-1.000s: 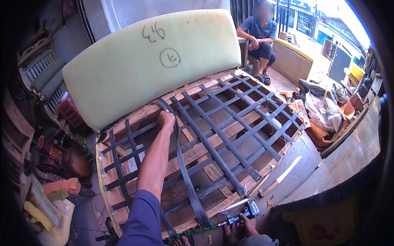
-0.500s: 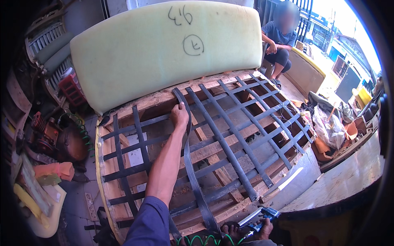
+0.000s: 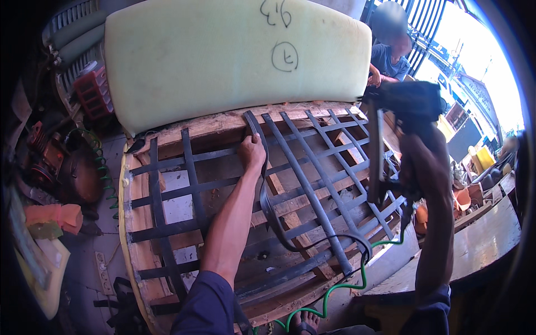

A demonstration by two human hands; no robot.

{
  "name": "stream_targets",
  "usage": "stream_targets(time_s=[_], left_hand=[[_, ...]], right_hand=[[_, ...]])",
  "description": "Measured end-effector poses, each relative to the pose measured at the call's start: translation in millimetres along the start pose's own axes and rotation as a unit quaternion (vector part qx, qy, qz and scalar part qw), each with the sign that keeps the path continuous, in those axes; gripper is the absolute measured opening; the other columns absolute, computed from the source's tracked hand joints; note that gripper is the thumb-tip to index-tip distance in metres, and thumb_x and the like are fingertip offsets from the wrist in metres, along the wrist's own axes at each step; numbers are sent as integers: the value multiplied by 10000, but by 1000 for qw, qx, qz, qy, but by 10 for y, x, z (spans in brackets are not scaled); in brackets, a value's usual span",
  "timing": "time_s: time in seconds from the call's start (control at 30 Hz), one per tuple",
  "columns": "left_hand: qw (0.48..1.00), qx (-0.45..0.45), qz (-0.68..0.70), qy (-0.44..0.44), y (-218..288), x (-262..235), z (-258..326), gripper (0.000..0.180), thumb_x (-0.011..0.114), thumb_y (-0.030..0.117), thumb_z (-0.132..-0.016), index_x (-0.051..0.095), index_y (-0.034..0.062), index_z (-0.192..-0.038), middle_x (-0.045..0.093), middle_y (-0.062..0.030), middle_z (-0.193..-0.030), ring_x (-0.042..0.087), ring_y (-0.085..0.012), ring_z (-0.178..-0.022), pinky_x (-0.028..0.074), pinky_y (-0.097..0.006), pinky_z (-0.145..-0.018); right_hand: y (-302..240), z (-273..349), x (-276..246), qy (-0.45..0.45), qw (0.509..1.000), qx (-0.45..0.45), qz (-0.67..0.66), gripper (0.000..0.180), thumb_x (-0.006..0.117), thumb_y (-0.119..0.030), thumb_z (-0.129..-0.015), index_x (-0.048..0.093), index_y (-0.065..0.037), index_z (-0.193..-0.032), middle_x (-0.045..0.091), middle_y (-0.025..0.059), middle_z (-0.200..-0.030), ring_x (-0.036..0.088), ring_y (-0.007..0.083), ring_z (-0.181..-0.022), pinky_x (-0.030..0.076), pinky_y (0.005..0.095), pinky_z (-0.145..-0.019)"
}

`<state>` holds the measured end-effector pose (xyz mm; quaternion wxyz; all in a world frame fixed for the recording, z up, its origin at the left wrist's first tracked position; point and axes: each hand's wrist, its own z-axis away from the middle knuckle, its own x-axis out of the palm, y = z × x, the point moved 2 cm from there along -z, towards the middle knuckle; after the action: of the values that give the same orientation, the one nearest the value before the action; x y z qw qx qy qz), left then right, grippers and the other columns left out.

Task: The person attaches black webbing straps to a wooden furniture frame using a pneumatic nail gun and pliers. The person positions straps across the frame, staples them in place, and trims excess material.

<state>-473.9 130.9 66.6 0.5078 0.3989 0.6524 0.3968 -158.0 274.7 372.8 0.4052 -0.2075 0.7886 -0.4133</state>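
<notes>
My left hand point(image 3: 253, 152) is closed around a black webbing strap point(image 3: 270, 215) just below the back rail of a wooden sofa frame point(image 3: 218, 127). From that grip the strap hangs slack and curves right across the frame. My right hand point(image 3: 422, 159) holds a staple gun point(image 3: 406, 101) up at the right, above the frame's right end; both are dark and blurred. A green coiled air hose point(image 3: 329, 293) runs below the gun along the front edge. Other black straps point(image 3: 309, 187) cross the frame in a lattice.
A pale foam backrest point(image 3: 240, 61) with black handwritten marks rises behind the frame. Another person point(image 3: 388, 61) is at the back right. On the left are an air compressor point(image 3: 81, 170), a red crate point(image 3: 92, 92) and a power strip point(image 3: 103, 273). A board point(image 3: 474, 240) lies at the right.
My right hand has lifted the staple gun from the front edge up to the right, with the hose trailing. The strap, straight before, now curves loosely. My left hand keeps its grip.
</notes>
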Motion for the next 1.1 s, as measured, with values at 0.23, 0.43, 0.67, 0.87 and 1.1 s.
stream_targets(time_s=[0.23, 0.43, 0.67, 0.87, 1.1], left_hand=[[1000, -10, 25, -17, 68, -94, 87, 359, 542, 329, -1015, 700, 12, -956, 710, -270, -954, 675, -481, -943, 529, -534, -821], [999, -4, 53, -11, 32, -58, 97, 285, 552, 266, -1012, 670, 9, -1045, 702, -288, -979, 662, -488, -989, 523, -553, -839], [984, 55, 153, 71, -14, -17, 64, 340, 557, 325, -1023, 702, 19, -1060, 695, -298, -988, 658, -476, -1016, 519, -504, -841], [997, -15, 70, 6, -59, 71, -22, 390, 545, 356, -1022, 705, 1, -1042, 699, -295, -981, 668, -473, -996, 519, -500, -842], [998, -9, 69, 7, 83, -57, -25, 374, 550, 328, -1022, 703, -13, -1025, 703, -287, -979, 665, -469, -1004, 516, -487, -848]], right_hand=[[380, -1591, 2104, -210, 956, -44, 200, 478, 695, -334, -805, 680, 140, -865, 688, 207, -750, 681, 258, -649, 558, 414, -625], [910, -1909, 2976, -228, 948, 3, 223, 466, 670, -320, -807, 700, 104, -996, 714, 217, -842, 698, 275, -730, 548, 406, -670], [815, -1907, 2791, -176, 970, 9, 169, 447, 684, -295, -796, 701, 135, -914, 710, 225, -782, 724, 295, -726, 569, 406, -695], [899, -1914, 2885, -210, 948, 44, 236, 450, 687, -288, -791, 693, 150, -892, 703, 253, -769, 735, 305, -741, 579, 418, -699], [840, -1992, 2972, -208, 947, 59, 239, 411, 716, -297, -782, 726, 102, -879, 725, 207, -782, 740, 270, -739, 584, 391, -683]])
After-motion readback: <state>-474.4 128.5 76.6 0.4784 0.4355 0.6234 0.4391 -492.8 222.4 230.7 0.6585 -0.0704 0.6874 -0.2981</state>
